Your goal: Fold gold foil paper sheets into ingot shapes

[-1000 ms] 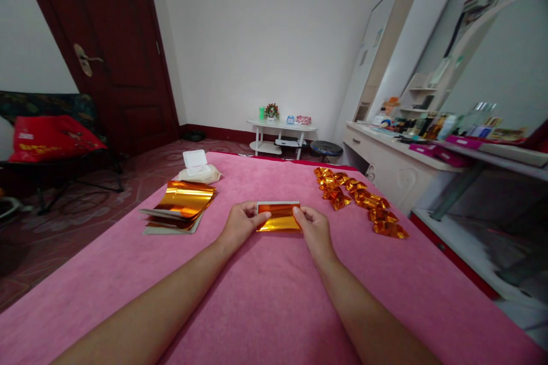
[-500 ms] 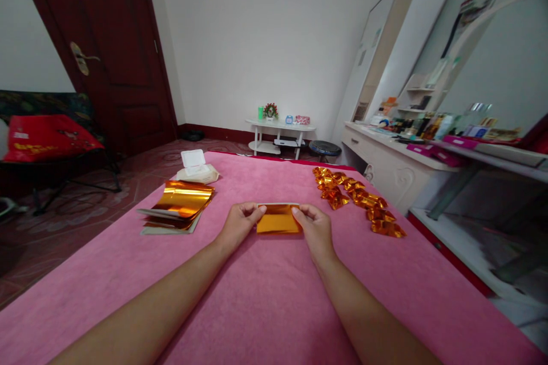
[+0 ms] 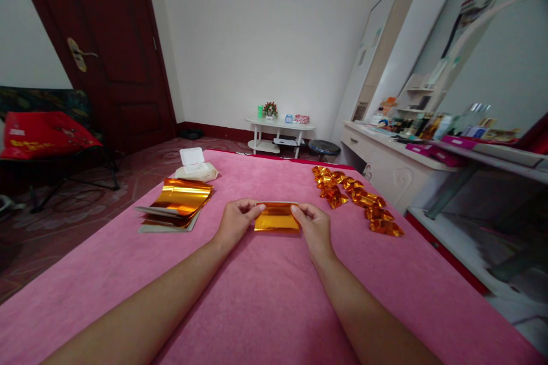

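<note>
Both my hands hold one folded sheet of gold foil paper (image 3: 276, 218) low over the pink cloth (image 3: 265, 296). My left hand (image 3: 233, 223) pinches its left end with thumb and fingers closed. My right hand (image 3: 313, 226) pinches the right end the same way. The sheet is a flat rectangle with a pale strip along its far edge. A stack of flat gold foil sheets (image 3: 180, 203) lies to the left of my hands. To the right, several folded gold pieces (image 3: 357, 199) lie in a row running toward the far edge.
A pack of wet wipes (image 3: 195, 168) with its lid up sits beyond the stack. A white dresser (image 3: 387, 168) with cosmetics stands close on the right, a small white table (image 3: 279, 136) and stool at the far wall, a dark door and a chair on the left.
The foil sheet stays pinched between both hands; the pale far strip has narrowed as the fold closed. My hands have barely shifted.
</note>
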{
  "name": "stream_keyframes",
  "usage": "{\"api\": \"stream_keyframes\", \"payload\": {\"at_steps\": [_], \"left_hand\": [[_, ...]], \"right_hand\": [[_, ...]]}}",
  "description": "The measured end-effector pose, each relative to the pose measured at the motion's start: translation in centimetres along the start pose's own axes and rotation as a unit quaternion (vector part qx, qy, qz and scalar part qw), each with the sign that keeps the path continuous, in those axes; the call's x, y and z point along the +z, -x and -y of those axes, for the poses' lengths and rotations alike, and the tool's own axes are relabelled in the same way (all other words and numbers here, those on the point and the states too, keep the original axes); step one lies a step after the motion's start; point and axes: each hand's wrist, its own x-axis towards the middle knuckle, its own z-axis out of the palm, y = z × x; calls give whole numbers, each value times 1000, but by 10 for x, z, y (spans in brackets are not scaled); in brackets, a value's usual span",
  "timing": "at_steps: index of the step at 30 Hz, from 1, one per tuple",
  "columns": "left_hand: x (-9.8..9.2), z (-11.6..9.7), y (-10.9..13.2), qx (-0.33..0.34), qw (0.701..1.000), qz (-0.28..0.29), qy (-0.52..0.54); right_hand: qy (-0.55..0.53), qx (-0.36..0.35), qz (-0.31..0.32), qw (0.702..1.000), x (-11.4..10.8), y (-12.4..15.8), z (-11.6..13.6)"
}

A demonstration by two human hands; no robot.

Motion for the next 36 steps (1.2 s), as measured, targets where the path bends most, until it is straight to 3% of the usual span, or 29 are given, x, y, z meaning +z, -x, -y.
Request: {"api": "stream_keyframes", "payload": {"at_steps": [14,27,36], "left_hand": [[2,-9,3,-2,1000,9,-10],[-1,-1,1,1,1000,26,-11],[-1,2,0,0,1000,15,-16]], "right_hand": [[25,-11,-12,1000,-1,0,-1],[47,-23,-23,998,-1,1,3],[47,-18,13,999,1,3,7]]}}
